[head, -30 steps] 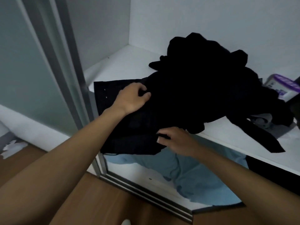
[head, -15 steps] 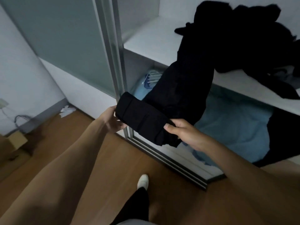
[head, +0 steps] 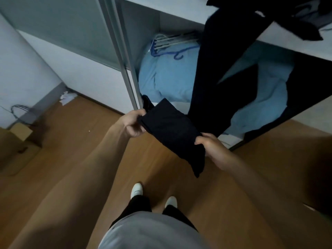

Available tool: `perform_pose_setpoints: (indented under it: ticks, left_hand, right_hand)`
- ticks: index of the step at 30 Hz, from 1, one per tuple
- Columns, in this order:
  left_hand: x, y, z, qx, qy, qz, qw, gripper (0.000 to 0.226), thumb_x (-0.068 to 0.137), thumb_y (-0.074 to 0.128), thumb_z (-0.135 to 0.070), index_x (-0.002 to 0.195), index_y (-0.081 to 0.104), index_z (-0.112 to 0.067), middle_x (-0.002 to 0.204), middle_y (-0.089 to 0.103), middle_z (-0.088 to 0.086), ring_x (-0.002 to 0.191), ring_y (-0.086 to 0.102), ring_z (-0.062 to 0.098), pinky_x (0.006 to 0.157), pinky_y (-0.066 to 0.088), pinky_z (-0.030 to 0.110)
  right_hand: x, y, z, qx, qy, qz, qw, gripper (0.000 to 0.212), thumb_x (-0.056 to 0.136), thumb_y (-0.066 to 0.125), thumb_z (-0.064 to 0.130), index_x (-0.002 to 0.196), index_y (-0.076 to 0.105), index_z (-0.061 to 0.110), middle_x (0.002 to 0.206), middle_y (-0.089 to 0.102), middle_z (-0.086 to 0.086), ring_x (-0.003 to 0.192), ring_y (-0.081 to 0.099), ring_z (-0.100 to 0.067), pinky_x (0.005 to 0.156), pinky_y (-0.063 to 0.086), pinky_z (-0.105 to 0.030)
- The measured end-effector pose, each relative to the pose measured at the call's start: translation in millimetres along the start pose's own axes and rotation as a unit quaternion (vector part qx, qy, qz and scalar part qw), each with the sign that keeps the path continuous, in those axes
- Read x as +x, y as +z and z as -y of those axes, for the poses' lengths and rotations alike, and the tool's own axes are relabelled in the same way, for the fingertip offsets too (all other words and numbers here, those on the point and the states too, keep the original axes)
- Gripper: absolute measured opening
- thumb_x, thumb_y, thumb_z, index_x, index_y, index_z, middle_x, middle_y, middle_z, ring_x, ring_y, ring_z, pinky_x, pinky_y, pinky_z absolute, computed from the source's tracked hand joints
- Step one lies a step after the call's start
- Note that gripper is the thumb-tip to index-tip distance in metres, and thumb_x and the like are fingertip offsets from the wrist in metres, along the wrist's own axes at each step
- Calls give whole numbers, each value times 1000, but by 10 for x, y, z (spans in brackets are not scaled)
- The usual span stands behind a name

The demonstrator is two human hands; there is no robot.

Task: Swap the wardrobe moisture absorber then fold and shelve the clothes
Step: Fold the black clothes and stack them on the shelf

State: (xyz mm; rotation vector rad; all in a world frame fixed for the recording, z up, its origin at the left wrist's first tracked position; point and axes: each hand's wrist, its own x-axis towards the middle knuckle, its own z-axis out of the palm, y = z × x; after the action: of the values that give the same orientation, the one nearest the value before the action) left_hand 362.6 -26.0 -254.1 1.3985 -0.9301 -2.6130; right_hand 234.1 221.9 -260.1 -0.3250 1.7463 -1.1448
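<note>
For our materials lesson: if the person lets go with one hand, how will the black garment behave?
The black garment would probably flop: its free end already droops past the right hand. It seems light, since the left hand merely pinches it. It likely won't slip fast.

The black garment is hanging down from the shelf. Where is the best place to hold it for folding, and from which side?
Probably at the two ends of the folded band, as now: the left hand pinches its far-left end, the right hand its near-right end. The black garment lies flat between them while its remainder trails up to the shelf, so gripping from both sides keeps the fold taut.
</note>
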Motion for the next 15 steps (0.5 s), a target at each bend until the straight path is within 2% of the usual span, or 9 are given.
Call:
perform_pose_setpoints:
  ticks: [2,5,7,9,11,12,15]
  left_hand:
    - [-156,11,-100,27,-2,20,999,21,91,33,1,82,50,-5,65,58,9,49,59,16,45,54,22]
    - [-348,9,-301,8,5,19,1000,22,90,26,0,80,46,-5,70,52,10,39,58,18,38,50,22]
    - [-457,-95,-491,11,17,13,1000,24,90,27,-2,75,45,-5,64,54,10,40,58,19,40,52,23]
    - [-577,-175,-637,38,15,12,999,23,88,31,-4,72,47,-6,59,55,8,45,58,19,44,53,23]
    - [-679,-274,-711,93,9,5,996,23,90,36,-7,73,51,-4,57,59,10,50,59,22,46,53,24]
    - [-725,-331,-725,109,6,2,994,25,93,39,-10,75,55,-2,56,63,11,50,61,24,45,54,26]
    - [-741,-501,-811,91,15,12,996,24,92,43,-11,75,59,-3,59,65,10,47,63,23,47,55,27]
  right_hand:
    - [-56,184,-39,2,-14,-36,999,55,64,55,21,115,71,28,101,75,3,97,70,-18,81,53,-34]
    - [-191,449,6,-5,-98,-39,994,55,64,53,12,102,68,47,105,73,9,102,68,-11,88,55,-35]
    - [-315,750,56,-17,-157,-6,987,66,70,55,8,109,59,62,114,68,21,113,63,-2,88,53,-21]
    - [-414,1101,71,-39,-204,19,978,69,79,62,14,127,47,62,126,59,27,121,56,4,90,48,-12]
    - [-425,1497,115,-44,-243,-16,969,63,83,68,30,135,43,54,126,56,30,118,56,4,89,47,-10]
    - [-398,1690,178,-36,-261,-48,964,56,84,69,34,133,47,51,124,57,31,115,57,6,87,47,-8]
    - [-276,2121,451,-21,-300,-139,943,28,91,67,24,110,60,43,107,67,24,104,62,8,81,46,-6]
